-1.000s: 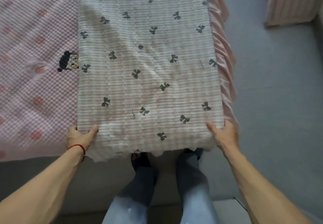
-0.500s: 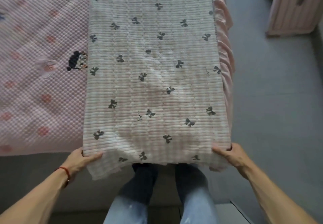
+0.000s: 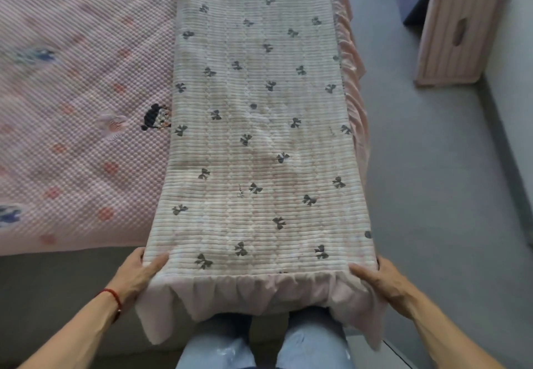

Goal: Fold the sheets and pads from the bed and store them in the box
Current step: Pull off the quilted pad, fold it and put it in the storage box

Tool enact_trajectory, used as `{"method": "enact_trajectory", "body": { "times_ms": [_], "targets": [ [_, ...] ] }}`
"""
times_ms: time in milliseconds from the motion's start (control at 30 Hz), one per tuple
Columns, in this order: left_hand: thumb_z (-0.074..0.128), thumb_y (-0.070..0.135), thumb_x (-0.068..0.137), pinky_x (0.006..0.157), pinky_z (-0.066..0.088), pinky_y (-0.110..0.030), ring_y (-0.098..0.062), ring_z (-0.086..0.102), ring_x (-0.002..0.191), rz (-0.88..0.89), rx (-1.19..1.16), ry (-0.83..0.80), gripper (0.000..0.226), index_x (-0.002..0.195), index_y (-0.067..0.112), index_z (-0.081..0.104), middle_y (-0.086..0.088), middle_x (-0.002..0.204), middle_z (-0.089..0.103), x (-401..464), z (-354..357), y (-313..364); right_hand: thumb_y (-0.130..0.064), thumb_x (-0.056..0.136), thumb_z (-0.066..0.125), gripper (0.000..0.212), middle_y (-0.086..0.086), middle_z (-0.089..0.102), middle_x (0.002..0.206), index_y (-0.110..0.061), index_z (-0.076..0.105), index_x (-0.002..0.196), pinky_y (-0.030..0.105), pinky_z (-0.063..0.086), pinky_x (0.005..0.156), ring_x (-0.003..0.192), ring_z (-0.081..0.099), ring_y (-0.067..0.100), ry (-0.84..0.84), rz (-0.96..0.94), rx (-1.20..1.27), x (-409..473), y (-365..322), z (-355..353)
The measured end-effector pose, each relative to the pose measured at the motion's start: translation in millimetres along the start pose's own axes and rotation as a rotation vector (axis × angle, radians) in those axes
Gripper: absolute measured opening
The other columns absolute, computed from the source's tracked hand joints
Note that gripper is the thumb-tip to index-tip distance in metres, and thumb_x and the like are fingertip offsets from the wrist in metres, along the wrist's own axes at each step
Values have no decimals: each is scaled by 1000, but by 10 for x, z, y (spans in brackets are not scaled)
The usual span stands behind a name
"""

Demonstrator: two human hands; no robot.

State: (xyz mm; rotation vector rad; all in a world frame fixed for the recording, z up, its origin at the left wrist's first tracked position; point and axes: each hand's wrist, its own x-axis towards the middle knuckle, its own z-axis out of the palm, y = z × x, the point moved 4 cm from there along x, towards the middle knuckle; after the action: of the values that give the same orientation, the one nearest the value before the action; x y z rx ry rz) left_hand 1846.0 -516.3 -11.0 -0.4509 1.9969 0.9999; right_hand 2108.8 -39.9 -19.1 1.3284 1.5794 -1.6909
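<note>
My left hand and right hand grip the near corners of the ribbed, bow-printed pad, frilled hem low in frame

The bed filled the left and middle of the view, its near edge running across low on the left. A pink textured bedspread with red dots and small cartoon figures covered it. On the right part of the bed lay a long cream quilted pad printed with dark bows, stretching from far to near; its pink frill hung over the bed's right side, and its near end with the frill overhung the near edge. The grey floor spread to the right, and a pale pink box stood on it at the far right
</note>
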Motion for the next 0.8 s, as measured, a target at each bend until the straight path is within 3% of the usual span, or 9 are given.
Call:
{"method": "enact_trajectory", "body": {
  "times_ms": [100,233,300,400,500,600,667,733,800],
  "targets": [
    [90,54,69,87,60,-48,-25,74,103,-11,28,-127,77,129,18,56,-6,119,73,-73,-187,108,-29,79,88,41,1,80,102,-11,74,114,32,60,82,93,77,17,13,5,-91,-257,-155,-42],
    [84,8,81,74,63,-41,-32,74,101,4,-128,-269,87,139,39,27,-14,119,71,-293,-331,483,-15,88,80,44,8,70,102,-7,52,122,29,51,62,82,69,19,267,-67,-84,-534,-554,-212],
    [87,15,78,80,61,-47,-37,73,102,51,-116,-306,96,136,53,21,-18,113,74,-357,-467,707,-17,87,81,52,10,70,98,-21,46,126,32,51,66,82,70,23,350,-137,-47,-671,-825,-306],
    [83,32,82,85,59,-49,-33,75,99,185,-6,-264,67,132,47,42,-15,109,76,-354,-684,1050,-21,84,84,46,13,77,93,-32,57,119,35,55,72,81,74,26,400,-236,-71,-837,-1267,-411],
    [83,43,80,92,58,-44,-25,73,102,239,-3,-190,44,119,30,68,-9,114,75,-288,-833,1410,-18,89,79,23,13,78,92,-23,67,107,31,57,68,74,72,21,423,-362,-55,-901,-1728,-438],
    [74,24,84,94,57,-41,-28,71,110,182,-201,-212,45,125,10,65,-13,120,73,-115,-885,1693,-14,93,75,18,13,77,93,-14,70,110,21,58,61,69,71,15,411,-396,4,-744,-2097,-466],
    [73,12,83,98,55,-48,-33,68,114,150,-271,-238,49,131,14,62,-17,124,70,-55,-875,1857,-13,92,74,20,20,75,102,-13,71,112,20,60,63,72,71,18,360,-374,78,-545,-2247,-507],
    [72,0,83,92,58,-49,-36,68,114,146,-325,-200,55,134,17,60,-21,124,68,59,-888,2002,-28,77,88,40,23,74,107,-16,72,111,23,62,69,76,72,17,317,-352,140,-332,-2430,-538],
    [70,-8,86,86,60,-45,-37,66,113,135,-364,-92,56,135,15,57,-24,127,63,232,-853,2124,-53,38,101,85,16,77,99,-18,73,110,28,62,78,79,73,16,249,-338,189,-17,-2643,-617]
  ]
}}
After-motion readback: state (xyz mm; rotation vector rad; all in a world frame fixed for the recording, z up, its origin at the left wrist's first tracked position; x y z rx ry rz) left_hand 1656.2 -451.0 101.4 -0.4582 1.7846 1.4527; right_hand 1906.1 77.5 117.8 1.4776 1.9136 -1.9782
